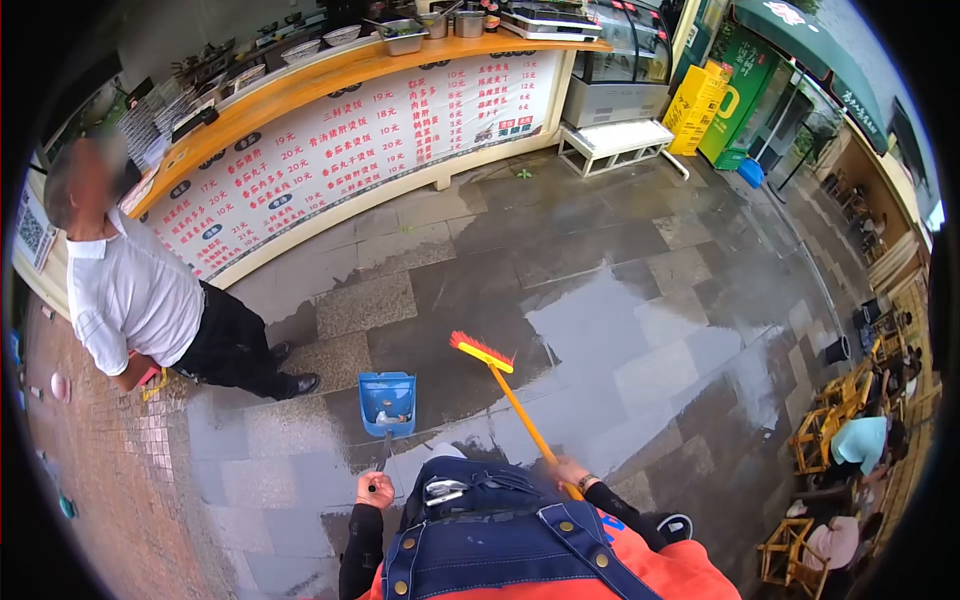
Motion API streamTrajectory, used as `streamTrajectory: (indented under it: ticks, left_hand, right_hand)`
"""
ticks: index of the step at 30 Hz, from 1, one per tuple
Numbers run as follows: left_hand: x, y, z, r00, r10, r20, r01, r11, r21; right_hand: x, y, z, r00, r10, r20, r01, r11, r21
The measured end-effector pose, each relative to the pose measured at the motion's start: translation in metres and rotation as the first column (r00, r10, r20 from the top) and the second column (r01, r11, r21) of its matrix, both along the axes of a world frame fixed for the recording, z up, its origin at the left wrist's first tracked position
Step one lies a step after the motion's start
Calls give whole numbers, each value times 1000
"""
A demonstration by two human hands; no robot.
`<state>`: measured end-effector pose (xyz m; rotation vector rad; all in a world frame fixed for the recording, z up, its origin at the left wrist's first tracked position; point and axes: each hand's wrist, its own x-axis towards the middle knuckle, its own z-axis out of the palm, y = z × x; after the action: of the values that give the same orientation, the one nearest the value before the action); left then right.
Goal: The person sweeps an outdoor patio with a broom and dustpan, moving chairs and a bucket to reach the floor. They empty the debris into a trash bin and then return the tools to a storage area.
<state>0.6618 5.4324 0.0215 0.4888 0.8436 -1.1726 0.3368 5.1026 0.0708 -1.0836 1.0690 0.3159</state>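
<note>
My left hand (375,490) is wrapped round the dark handle of a blue dustpan (387,392), whose scoop holds some pale litter. In my right hand (572,474) is the yellow-orange handle of a broom (524,418). The broom's red bristles (480,349) face away from me, ahead and to the right of the dustpan. Wet grey paving lies around both tools. A blue apron (500,545) covers my front.
A person in a white shirt (140,290) stands at left beside a food counter (300,80) with a menu board. A white low bench (617,145) and yellow crates (697,105) are at the back right. People sit at wooden chairs (815,440) on the right.
</note>
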Motion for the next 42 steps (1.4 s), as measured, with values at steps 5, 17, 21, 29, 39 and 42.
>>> streamTrajectory:
  ticks: [5, 17, 21, 29, 39, 42]
  left_hand:
    - [61, -51, -21, 998, -31, -59, 27, 998, -65]
    - [238, -204, -21, 980, -51, -190, 31, 994, -105]
    - [308, -259, -30, 975, -85, -204, 74, 995, -64]
    - [344, -339, -45, 990, 137, -21, -138, 990, -22]
    - [502, -452, -33, 872, 434, -229, -414, 901, 130]
    - [541, -458, -62, 842, 521, -136, -499, 850, 169]
  right_hand:
    - [74, -67, -7, 1000, 4, -18, -6, 997, -83]
    - [248, -201, 14, 1000, -28, 12, 29, 998, -64]
    - [312, -256, 5, 998, 56, 13, -55, 995, -89]
    - [467, -408, -8, 824, 563, -67, -561, 794, -233]
    - [737, -496, -6, 664, 748, -10, -724, 639, -259]
    - [788, -485, -15, 631, 773, -54, -756, 599, -263]
